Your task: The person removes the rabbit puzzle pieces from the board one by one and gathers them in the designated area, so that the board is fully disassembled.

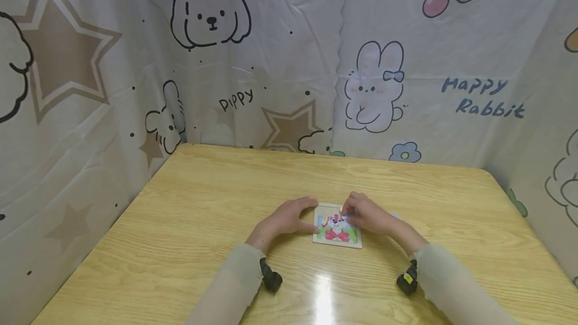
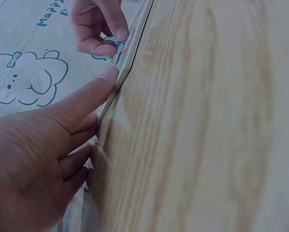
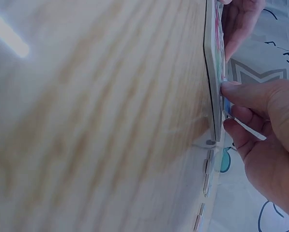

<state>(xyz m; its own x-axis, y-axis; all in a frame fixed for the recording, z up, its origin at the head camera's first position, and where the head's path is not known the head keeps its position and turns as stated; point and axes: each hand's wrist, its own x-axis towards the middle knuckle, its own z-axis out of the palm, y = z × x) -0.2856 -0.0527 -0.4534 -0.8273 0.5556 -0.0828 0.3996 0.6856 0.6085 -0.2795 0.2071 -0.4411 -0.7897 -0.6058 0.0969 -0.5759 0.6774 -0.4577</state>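
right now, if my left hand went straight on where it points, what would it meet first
Probably the picture puzzle, whose left edge your left hand touches with its thumb; past that, perhaps your right hand, though depth is hard to judge.

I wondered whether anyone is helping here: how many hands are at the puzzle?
2. In the head view, the left hand touches the left edge of the puzzle; the right hand is at its upper right. No other hand shows.

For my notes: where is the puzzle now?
In the head view, the puzzle lies on the table, just right of centre, between the left hand and the right hand.
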